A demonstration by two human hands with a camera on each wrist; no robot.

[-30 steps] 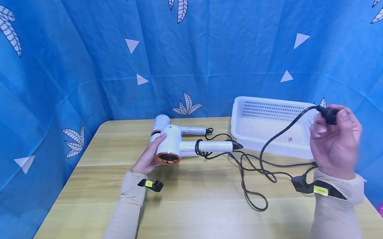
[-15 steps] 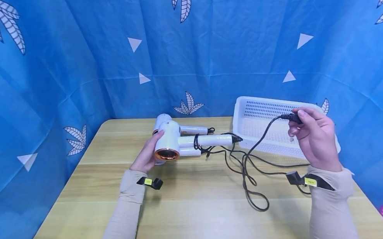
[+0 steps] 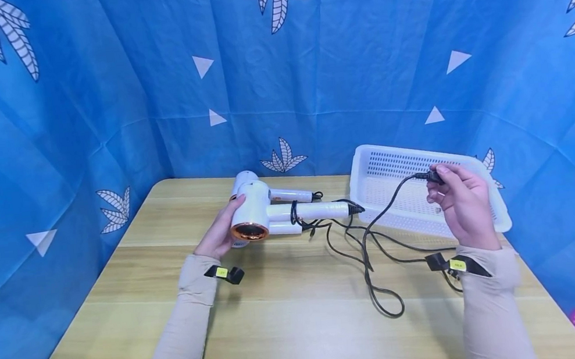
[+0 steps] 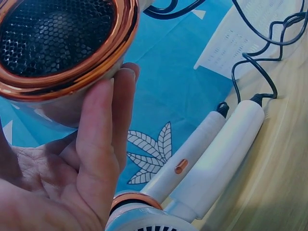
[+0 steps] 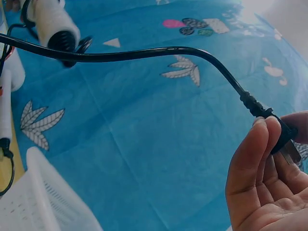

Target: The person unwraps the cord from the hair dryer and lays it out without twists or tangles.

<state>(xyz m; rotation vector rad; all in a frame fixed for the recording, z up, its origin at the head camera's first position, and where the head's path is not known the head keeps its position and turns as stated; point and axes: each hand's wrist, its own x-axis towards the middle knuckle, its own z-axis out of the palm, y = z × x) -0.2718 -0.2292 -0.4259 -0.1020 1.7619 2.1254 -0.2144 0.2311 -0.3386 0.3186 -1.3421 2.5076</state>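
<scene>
My left hand (image 3: pixel 218 233) grips the barrel of a white hair dryer (image 3: pixel 254 206) with a copper-coloured ring round its mesh end. Its handle points right, with black cord wound round it. In the left wrist view, fingers curl under that barrel. Two more white hair dryers lie behind and below it; their handles, one with a copper button (image 4: pixel 181 166), point the same way. Over the basket, my right hand (image 3: pixel 465 204) pinches a black plug (image 5: pixel 280 137) between thumb and fingertips, prongs partly showing. From the plug a black cord (image 3: pixel 393 199) sags leftward toward the dryers.
A white perforated plastic basket (image 3: pixel 402 223) stands at the back right, with a small brownish bit inside. Loose loops of black cord (image 3: pixel 399 302) lie on the wooden table (image 3: pixel 304 341) between the hands. Blue patterned cloth (image 3: pixel 308 72) hangs round the table's back and sides.
My right hand has moved left with the plug, now over the basket, and the cord hangs slacker. The left hand and its hair dryer stay nearly in place.
</scene>
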